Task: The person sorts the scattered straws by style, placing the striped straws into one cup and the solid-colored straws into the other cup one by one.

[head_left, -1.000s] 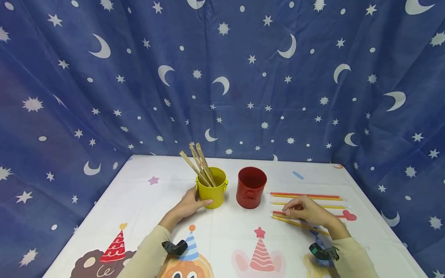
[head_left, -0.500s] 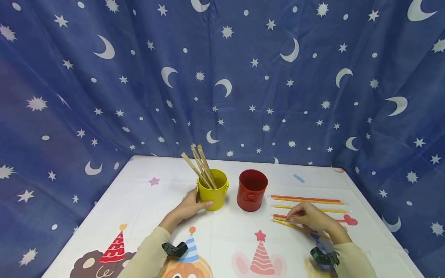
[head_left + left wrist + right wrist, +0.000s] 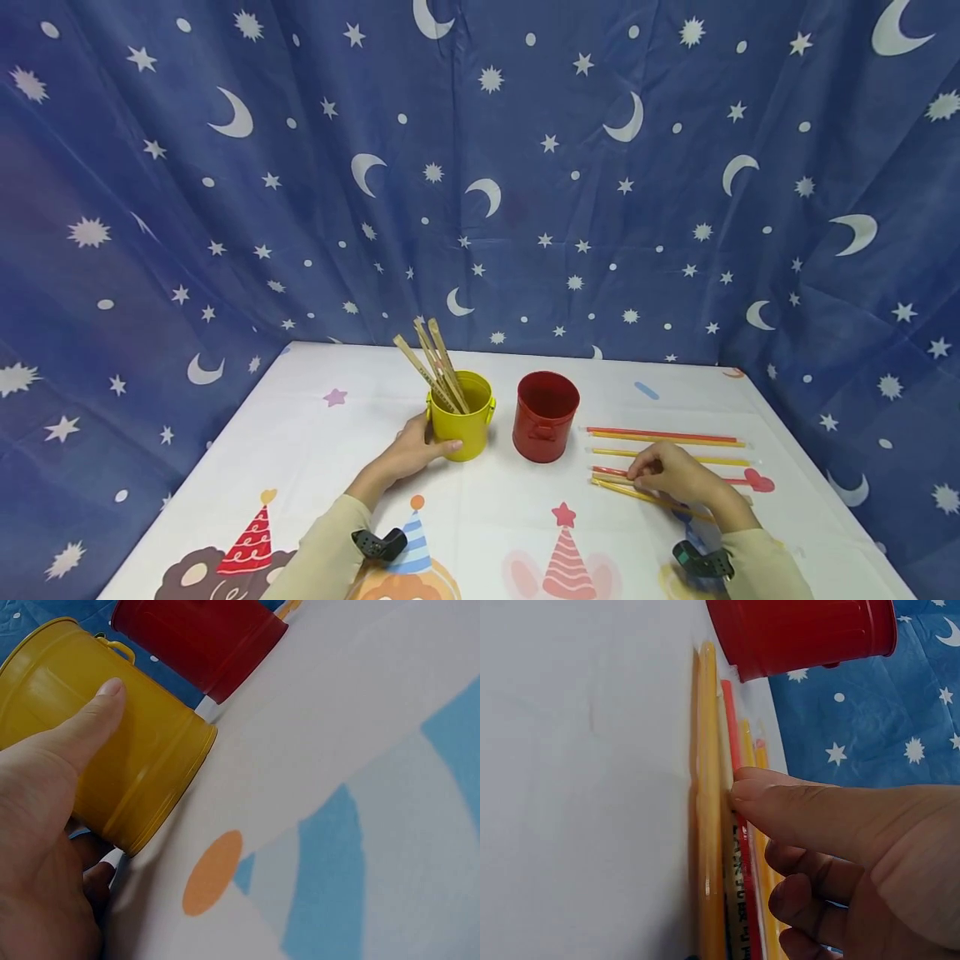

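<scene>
My left hand (image 3: pixel 411 452) grips the yellow tin cup (image 3: pixel 462 427) from the left, with the thumb (image 3: pixel 90 724) pressed on its side (image 3: pixel 127 772). Several wooden sticks (image 3: pixel 435 362) stand in that cup and lean left. Just to its right stands a red tin cup (image 3: pixel 545 417), which looks empty. Several red and yellow straws (image 3: pixel 667 436) lie in a row on the table right of the red cup. My right hand (image 3: pixel 670 475) is curled over the nearer straws. Its thumb (image 3: pixel 742 787) and bent fingers pinch a red straw (image 3: pixel 735 742) beside a yellow one (image 3: pixel 707 825).
The white tablecloth (image 3: pixel 315 442) has party hat and star prints. A blue star-and-moon curtain (image 3: pixel 480 183) closes off the back and both sides. The red cup's base (image 3: pixel 802 634) stands close to the straw ends.
My right hand has curled its fingers and drawn slightly nearer along the straws. The left hand keeps its hold on the yellow cup.
</scene>
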Tool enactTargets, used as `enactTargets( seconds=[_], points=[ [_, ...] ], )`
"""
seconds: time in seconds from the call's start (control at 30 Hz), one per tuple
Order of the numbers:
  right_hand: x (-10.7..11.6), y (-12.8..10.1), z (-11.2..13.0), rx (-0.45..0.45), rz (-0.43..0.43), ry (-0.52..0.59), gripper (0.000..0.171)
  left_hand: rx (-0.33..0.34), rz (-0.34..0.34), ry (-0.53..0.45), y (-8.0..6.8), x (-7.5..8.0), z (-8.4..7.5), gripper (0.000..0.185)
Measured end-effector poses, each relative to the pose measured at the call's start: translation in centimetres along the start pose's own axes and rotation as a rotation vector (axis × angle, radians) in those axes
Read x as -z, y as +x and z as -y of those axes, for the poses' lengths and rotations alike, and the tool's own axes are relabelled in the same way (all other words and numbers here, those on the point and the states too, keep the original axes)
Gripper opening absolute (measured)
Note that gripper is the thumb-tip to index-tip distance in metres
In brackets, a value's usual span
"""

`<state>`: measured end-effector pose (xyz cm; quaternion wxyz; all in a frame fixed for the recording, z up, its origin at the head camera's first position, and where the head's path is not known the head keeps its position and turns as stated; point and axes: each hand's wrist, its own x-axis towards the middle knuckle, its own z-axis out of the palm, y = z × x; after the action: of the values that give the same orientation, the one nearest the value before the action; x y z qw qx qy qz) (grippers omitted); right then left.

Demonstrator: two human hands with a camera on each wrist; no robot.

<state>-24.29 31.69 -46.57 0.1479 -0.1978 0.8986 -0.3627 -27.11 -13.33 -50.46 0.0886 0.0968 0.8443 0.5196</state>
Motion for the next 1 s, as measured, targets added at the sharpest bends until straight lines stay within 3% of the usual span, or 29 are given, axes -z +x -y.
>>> enactTargets(
  seconds=[0.33,0.63,0.87,1.0],
  points=[
    [-0.2,0.3,-0.3,-0.020,-0.032,-0.007,0.004,-0.053,-0.010,-0.007,0.2,0.0,0.0,0.091],
    [-0.2,0.3,-0.1,-0.061,-0.055,-0.015,0.004,-0.044,-0.006,0.000,0.1,0.1,-0.3,0.093],
    [0.7,-0.2,0.9,0.052,-0.075,-0.017,0.005,-0.040,-0.005,0.005,0.1,0.0,0.1,0.094],
    [1.1,-0.3,1.5,0.060,-0.155,-0.002,0.006,-0.038,-0.005,0.004,0.1,0.0,0.2,0.094]
  ],
)
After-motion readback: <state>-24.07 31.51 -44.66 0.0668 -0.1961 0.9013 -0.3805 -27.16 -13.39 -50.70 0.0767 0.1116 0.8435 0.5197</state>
